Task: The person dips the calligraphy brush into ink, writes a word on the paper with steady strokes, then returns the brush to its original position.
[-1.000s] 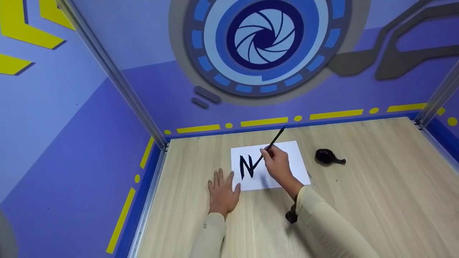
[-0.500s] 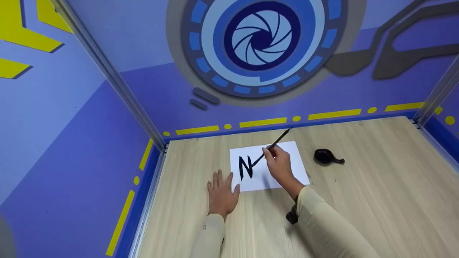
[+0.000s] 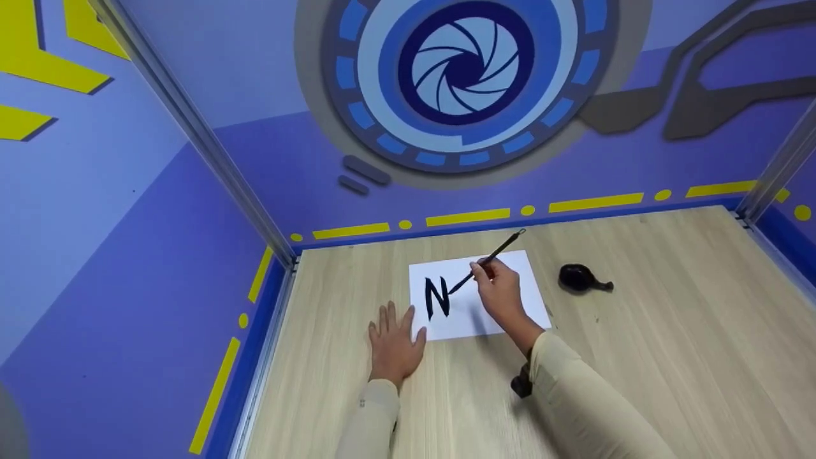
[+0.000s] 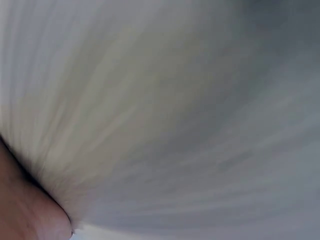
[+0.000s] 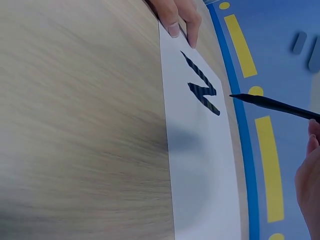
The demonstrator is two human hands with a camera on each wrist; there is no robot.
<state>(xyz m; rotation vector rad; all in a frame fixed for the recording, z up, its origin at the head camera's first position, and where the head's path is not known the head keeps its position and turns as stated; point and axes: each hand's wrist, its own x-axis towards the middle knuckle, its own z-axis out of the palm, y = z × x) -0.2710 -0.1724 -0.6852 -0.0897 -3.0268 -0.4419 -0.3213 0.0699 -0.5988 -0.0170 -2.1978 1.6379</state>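
Note:
In the head view my right hand point(image 3: 500, 293) pinches a slim black brush point(image 3: 503, 245) with a small loop at its tail. The brush slants down to the left, its tip beside the right stroke of a black painted N point(image 3: 437, 298) on white paper point(image 3: 497, 319). From the right wrist, the brush point(image 5: 275, 104) tip appears above the sheet, apart from the letter. My left hand point(image 3: 395, 347) lies flat with fingers spread, thumb and forefinger at the paper's left edge. The left wrist view is mostly blurred, with a bit of skin point(image 4: 35, 215) in the corner.
A small glossy black dish point(image 3: 575, 279) with a short handle sits on the wooden table point(image 3: 669, 331), right of the paper. Blue and purple panels with yellow marks point(image 3: 468, 217) border the table at the back and sides. A metal post point(image 3: 210, 146) stands at the back left corner.
My right hand has shifted slightly right, and the brush leans over further, its tail swinging right and its tip rising a little along the N. The left hand and paper keep their place.

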